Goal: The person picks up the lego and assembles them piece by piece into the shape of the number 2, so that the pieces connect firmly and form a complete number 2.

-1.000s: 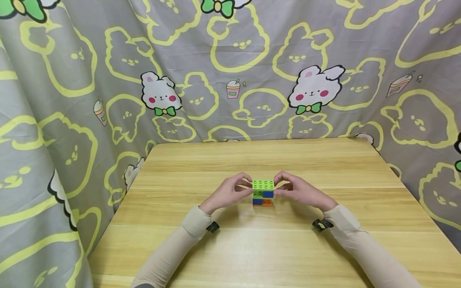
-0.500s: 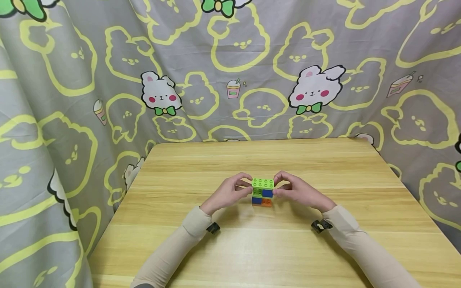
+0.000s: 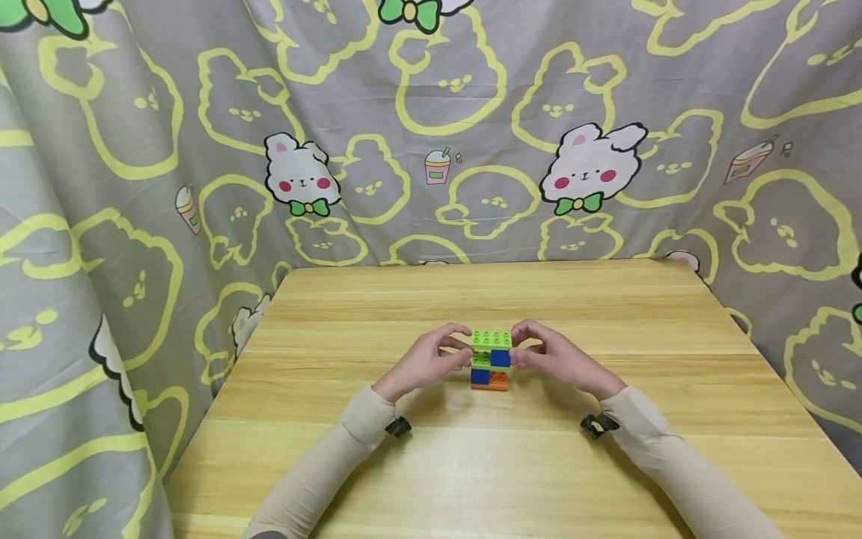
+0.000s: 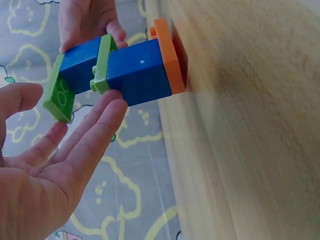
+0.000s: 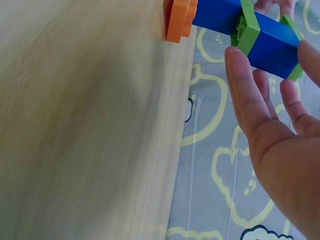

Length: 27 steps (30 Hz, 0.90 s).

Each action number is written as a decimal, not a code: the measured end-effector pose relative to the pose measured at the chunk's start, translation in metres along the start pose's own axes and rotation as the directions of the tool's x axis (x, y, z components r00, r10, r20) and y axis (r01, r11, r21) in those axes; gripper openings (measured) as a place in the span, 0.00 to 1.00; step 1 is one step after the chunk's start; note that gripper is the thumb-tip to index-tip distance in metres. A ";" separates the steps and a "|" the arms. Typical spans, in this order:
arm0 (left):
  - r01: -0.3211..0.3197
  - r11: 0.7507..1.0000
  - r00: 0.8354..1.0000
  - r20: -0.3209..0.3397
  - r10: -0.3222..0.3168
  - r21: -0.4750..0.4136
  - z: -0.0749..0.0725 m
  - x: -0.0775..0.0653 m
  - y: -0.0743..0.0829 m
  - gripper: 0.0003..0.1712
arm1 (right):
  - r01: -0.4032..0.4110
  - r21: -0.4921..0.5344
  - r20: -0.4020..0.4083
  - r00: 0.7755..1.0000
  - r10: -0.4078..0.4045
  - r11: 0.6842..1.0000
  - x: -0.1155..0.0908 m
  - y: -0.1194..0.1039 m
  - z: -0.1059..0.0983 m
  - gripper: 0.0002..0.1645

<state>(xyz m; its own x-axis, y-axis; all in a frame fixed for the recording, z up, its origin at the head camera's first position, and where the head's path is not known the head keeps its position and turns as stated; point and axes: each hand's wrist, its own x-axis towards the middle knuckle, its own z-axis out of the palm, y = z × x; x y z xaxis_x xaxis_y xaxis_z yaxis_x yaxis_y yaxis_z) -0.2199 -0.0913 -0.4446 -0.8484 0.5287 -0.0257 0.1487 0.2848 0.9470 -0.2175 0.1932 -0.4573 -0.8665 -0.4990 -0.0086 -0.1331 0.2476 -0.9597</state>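
A stack of toy building bricks [image 3: 491, 359] stands between my two hands in the head view. A lime green studded plate [image 3: 491, 338] tops it. Below come a blue brick [image 4: 80, 65], another green plate [image 4: 103, 65], a second blue brick [image 4: 140, 70] and an orange plate [image 4: 170, 57] at the bottom. My left hand [image 3: 427, 359] holds the stack's left side with its fingertips. From the right, my right hand [image 3: 562, 361] holds it likewise, fingertips at the green plates and upper blue brick. Whether the orange plate touches the tabletop, I cannot tell.
A wooden table [image 3: 438, 464] extends around the stack and under both forearms. Behind it and at both sides hangs a grey patterned curtain [image 3: 471, 97]. Each wrist carries a small black device, such as the one at the left cuff [image 3: 398, 427].
The stack's top has shifted slightly up in the head view while its orange base shows a little lower and more fully. Both hands stay at its sides, almost still.
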 end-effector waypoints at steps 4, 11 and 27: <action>0.008 1.000 1.000 0.003 -0.008 -0.003 0.000 0.000 -0.001 0.22 | -0.008 -0.011 -0.036 0.999 0.008 1.000 0.001 0.001 0.001 0.18; 0.017 1.000 1.000 0.002 -0.017 -0.008 0.001 0.000 -0.002 0.26 | -0.001 -0.038 -0.098 0.995 -0.002 0.999 0.004 0.003 0.003 0.17; -0.030 0.988 1.000 0.004 0.030 0.154 0.001 0.000 -0.006 0.35 | -0.002 -0.061 -0.105 0.994 -0.005 0.998 0.003 0.001 0.006 0.12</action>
<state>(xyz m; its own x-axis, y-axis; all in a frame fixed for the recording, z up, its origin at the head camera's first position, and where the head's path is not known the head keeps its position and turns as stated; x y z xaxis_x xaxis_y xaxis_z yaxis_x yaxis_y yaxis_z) -0.2202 -0.0925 -0.4507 -0.8418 0.5397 0.0013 0.2506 0.3888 0.8866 -0.2178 0.1869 -0.4597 -0.9116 -0.4103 0.0255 -0.1609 0.2990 -0.9406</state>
